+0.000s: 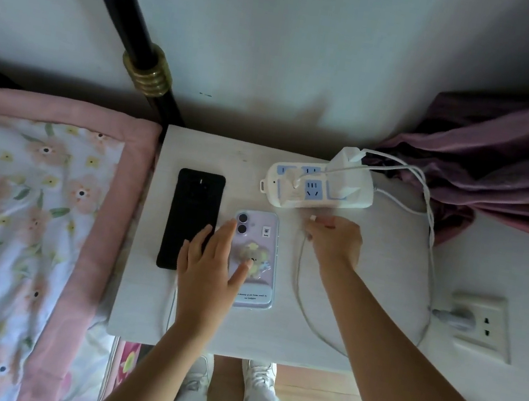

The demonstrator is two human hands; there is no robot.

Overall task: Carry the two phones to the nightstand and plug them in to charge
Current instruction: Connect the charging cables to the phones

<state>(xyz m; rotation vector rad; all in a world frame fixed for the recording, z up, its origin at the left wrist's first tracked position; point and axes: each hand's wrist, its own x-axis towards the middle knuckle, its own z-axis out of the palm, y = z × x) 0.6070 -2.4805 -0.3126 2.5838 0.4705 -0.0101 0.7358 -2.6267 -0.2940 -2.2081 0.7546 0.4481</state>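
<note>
1. White nightstand (364,285) between bed (28,215) and wall; both phones lie on it face down, side by side.
2. Black phone (190,209) on the left, lilac phone (264,245) in a clear case just to its right, not touching.
3. Left hand (210,268) flat, fingers spread, lying over the lower edges of both phones; thumb on the lilac one's sticker.
4. Right hand (336,243) pinches the end of a white cable (297,288), plug tip at the fingertips, just below the power strip (320,188).
5. Strip at the back right of the nightstand, white charger (348,165) plugged into it.
6. Wall socket (482,325) at the right, grey plug in.
</note>
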